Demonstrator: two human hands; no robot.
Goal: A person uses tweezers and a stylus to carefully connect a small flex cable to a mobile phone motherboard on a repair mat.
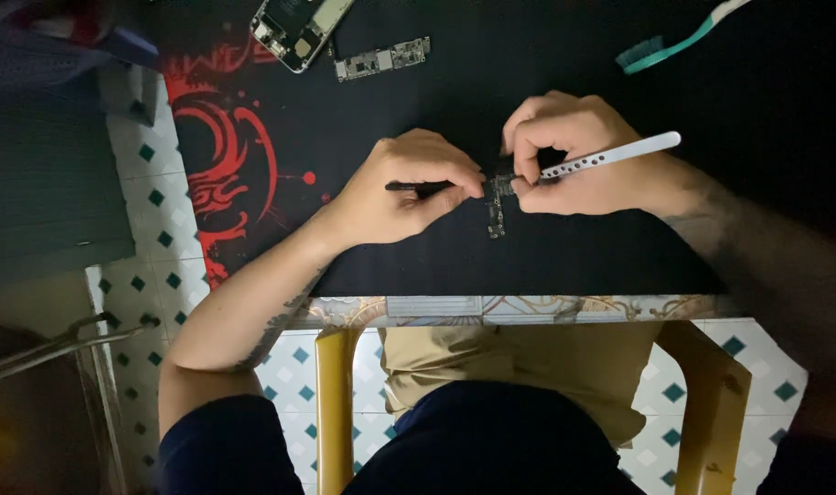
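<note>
Bare forearms carry dark tattoos, the sleeves are dark navy, and tan shorts cover the lap.

A small circuit board, narrow and dark with tiny pale components along its length, stands roughly upright in the view, its upper end pinched between the two hands and its lower end hanging free over the black mat. A slim black tool lies level in the left hand, its tip pointing right and meeting the board's upper end. A white handled tool, flat and long with a row of small dark holes near its working end, sits in the right hand; it slants up to the right, its lower end touching the board's top edge.
</note>
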